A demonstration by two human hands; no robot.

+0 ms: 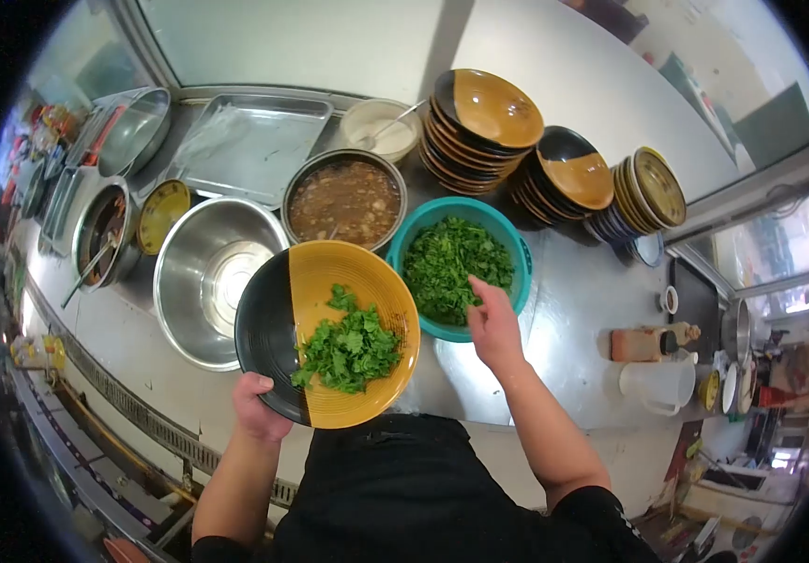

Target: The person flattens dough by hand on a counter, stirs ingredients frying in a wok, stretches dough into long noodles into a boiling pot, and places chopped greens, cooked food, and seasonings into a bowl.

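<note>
My left hand [260,409] grips the lower left rim of a black-and-yellow bowl [327,267], thumb over the edge. A heap of chopped cilantro [353,352] lies in that bowl, mostly on the yellow part. At the right side of a teal basin [522,267] is my right hand [495,324], its index finger stretched out over the greens and apart from the thumb. Nothing shows between those fingers; some of the others are hidden. More chopped cilantro [451,263] fills the basin.
Behind the held bowl stand a steel bowl [174,305], a pot of brown sauce [343,202] and a white tub [395,141] with a spoon. Stacked bowls [489,113] line the back right. A metal tray [264,155] lies at the back left, a clear jug [657,383] far right.
</note>
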